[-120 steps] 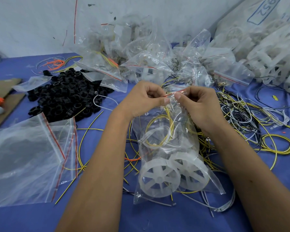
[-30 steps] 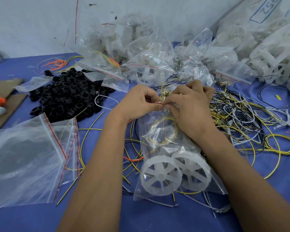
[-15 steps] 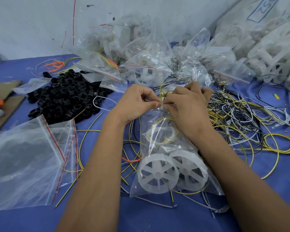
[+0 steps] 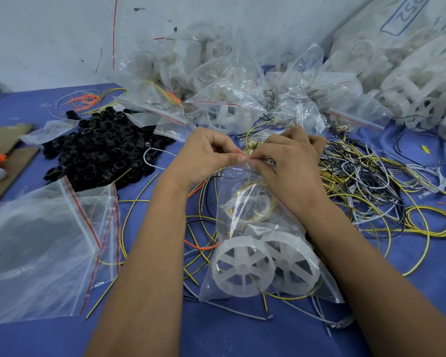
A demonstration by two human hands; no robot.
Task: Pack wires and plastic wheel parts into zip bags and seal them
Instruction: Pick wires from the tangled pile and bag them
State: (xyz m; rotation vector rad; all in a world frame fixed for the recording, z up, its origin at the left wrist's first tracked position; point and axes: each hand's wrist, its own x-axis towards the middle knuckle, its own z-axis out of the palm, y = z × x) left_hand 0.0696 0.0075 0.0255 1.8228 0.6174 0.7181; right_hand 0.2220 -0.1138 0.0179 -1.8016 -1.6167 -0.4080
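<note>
A clear zip bag [image 4: 252, 228] lies on the blue table in front of me. Inside it are two white spoked plastic wheels [image 4: 242, 269] and coiled yellow and white wires [image 4: 252, 204]. My left hand [image 4: 204, 155] and my right hand [image 4: 291, 163] meet at the bag's top edge. Both pinch its red zip strip [image 4: 243, 156] between thumb and fingertips, close together at the strip's left part. The right hand covers the rest of the strip.
Empty zip bags [image 4: 44, 243] lie at the left. A heap of black plastic rings [image 4: 101, 148] sits behind them. Loose yellow, black and white wires [image 4: 371, 186] spread at the right. Filled bags [image 4: 216, 99] and white wheel parts [image 4: 410, 81] pile up at the back.
Four seconds ago my hands pinched the strip further right. They have shifted left along it and stayed together; over the last second they barely moved.
</note>
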